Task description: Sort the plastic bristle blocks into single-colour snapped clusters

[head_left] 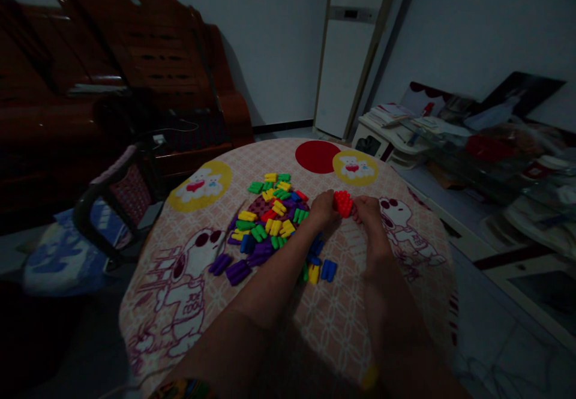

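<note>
Between my two hands I hold a bright red, knobbly plastic piece (343,204), its surface covered in small rounded bumps. My left hand (324,208) is closed in on its left side, thumb and fingers drawn together against it, and my right hand (366,210) has its fingertips pinched narrow at the right edge. The piece sits directly in the gap between my hands, touching both, with its bumpy face showing towards me; I cannot tell exactly how the fingers behind it are placed. Both my forearms reach forward over the round table's pink-and-white patterned cloth (342,312).

To the left of my grip, partly behind my left forearm, spreads a loose pile of small, ribbed plastic blocks (272,227) in yellow, green, purple, blue and red. One red block (302,195) lies in the pile, just beside my left hand. Two purple blocks (238,272) lie at the pile's near left edge. Between my forearms, nearer to me than the held piece and apart from it, a yellow block (314,273) and a dark blue block (330,270) rest side by side. Beyond my grip, a flat red circle (315,156) marks the far part of the cloth, and a white cartoon dog (411,231) is printed to the right of my right hand.
</note>
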Demonstrator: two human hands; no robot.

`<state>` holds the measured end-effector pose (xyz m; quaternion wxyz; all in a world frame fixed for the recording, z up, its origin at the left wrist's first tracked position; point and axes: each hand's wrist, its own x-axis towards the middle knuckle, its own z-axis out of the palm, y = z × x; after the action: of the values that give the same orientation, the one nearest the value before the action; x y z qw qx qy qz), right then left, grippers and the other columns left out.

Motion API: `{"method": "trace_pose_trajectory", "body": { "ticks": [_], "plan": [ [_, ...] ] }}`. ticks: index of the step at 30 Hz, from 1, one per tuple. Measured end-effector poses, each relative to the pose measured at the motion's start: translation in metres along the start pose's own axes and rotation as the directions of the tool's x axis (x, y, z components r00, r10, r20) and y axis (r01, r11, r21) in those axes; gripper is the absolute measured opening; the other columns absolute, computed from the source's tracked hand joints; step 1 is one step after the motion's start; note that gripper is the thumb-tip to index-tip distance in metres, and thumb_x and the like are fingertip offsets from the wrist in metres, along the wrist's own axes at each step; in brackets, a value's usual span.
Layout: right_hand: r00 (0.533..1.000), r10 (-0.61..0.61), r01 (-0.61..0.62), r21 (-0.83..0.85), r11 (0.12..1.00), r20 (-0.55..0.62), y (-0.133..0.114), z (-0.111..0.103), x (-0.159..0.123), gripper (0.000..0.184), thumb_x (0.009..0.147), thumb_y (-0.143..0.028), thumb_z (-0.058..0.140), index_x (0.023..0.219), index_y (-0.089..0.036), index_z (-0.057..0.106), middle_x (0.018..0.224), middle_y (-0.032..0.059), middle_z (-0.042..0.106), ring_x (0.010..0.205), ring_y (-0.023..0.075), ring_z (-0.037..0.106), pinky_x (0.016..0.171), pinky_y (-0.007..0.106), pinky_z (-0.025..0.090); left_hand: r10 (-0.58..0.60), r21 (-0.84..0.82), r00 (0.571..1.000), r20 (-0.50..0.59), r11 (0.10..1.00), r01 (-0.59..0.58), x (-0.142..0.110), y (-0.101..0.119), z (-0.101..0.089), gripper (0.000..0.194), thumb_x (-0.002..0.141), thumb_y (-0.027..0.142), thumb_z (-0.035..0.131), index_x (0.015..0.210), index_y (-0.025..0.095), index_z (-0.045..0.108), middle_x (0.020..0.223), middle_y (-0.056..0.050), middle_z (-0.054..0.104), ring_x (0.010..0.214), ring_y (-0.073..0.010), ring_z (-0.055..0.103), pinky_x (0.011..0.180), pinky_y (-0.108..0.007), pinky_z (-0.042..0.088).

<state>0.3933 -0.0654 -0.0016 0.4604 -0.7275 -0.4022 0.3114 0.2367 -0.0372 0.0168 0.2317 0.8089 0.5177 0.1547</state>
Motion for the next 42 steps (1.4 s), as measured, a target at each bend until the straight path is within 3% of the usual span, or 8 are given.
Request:
{"method": "trace_pose_trajectory", "body": {
  "ticks": [10, 27, 30, 34, 38, 42],
  "plan": [
    [0.999, -0.045, 0.046, -0.024, 0.999, 0.011, 0.002, -0.001, 0.000, 0.024, 0.080, -0.023, 0.053, 0.058, -0.019, 0.060, 0.039, -0.0050, 0.051, 0.032, 0.0102, 0.045, 0.033, 0.019, 0.033, 0.034, 0.015, 0.999, 0.006, 0.999, -0.034, 0.002, 0.000, 0.001, 0.048, 0.072, 0.027, 0.077, 0.115, 0.015, 0.059, 0.118, -0.013, 0.069, 0.108, -0.0272, 0.066, 0.088, -0.034, 0.050],
    [1.000, 0.014, -0.014, -0.011, 1.000, 0.002, -0.005, 0.000, -0.003, 0.020, 0.080, -0.020, 0.052, 0.062, -0.018, 0.061, 0.041, -0.0050, 0.052, 0.032, 0.0094, 0.043, 0.033, 0.019, 0.031, 0.000, -0.046, 1.000, 0.024, 0.999, 0.001, -0.003, 0.005, -0.006, 0.060, 0.074, 0.022, 0.076, 0.129, 0.012, 0.056, 0.128, -0.017, 0.068, 0.119, -0.0299, 0.064, 0.096, -0.034, 0.051],
    [0.999, 0.039, -0.039, 0.010, 0.999, -0.015, -0.006, 0.000, -0.004, 0.020, 0.080, -0.019, 0.052, 0.061, -0.019, 0.060, 0.042, -0.0043, 0.053, 0.033, 0.0100, 0.044, 0.033, 0.020, 0.033, -0.017, -0.051, 0.998, 0.055, 0.998, 0.020, -0.003, 0.006, -0.015, 0.069, 0.073, 0.018, 0.078, 0.136, 0.009, 0.054, 0.134, -0.019, 0.065, 0.125, -0.0307, 0.061, 0.102, -0.035, 0.050],
    [0.999, 0.051, -0.051, 0.030, 0.998, -0.018, -0.006, 0.000, -0.003, 0.025, 0.081, -0.021, 0.054, 0.056, -0.020, 0.056, 0.041, -0.0034, 0.052, 0.033, 0.0108, 0.045, 0.033, 0.021, 0.034, 0.011, -0.107, 1.000, -0.013, 0.994, -0.012, -0.005, -0.004, -0.037, 0.076, 0.075, 0.016, 0.077, 0.146, 0.011, 0.049, 0.145, -0.019, 0.058, 0.124, -0.0276, 0.063, 0.104, -0.034, 0.049],
    [0.997, 0.076, -0.075, 0.034, 0.997, -0.019, -0.006, 0.000, -0.003, 0.026, 0.082, -0.021, 0.055, 0.057, -0.020, 0.055, 0.041, -0.0039, 0.052, 0.033, 0.0101, 0.045, 0.033, 0.020, 0.033, 0.014, -0.167, 0.999, -0.035, 0.986, -0.020, -0.015, -0.032, -0.068, 0.066, 0.078, 0.013, 0.073, 0.142, 0.012, 0.055, 0.139, -0.016, 0.063, 0.104, -0.0220, 0.072, 0.091, -0.031, 0.056],
    [0.996, 0.087, -0.087, 0.026, 0.996, -0.028, -0.008, 0.001, -0.005, 0.025, 0.084, -0.022, 0.055, 0.059, -0.019, 0.056, 0.040, -0.0048, 0.051, 0.032, 0.0093, 0.044, 0.033, 0.019, 0.031, -0.035, -0.129, 0.996, -0.081, 0.991, 0.025, -0.031, -0.068, -0.101, 0.054, 0.077, 0.017, 0.073, 0.131, 0.015, 0.064, 0.125, -0.011, 0.072, 0.100, -0.0215, 0.072, 0.086, -0.030, 0.056]
  ]
}}
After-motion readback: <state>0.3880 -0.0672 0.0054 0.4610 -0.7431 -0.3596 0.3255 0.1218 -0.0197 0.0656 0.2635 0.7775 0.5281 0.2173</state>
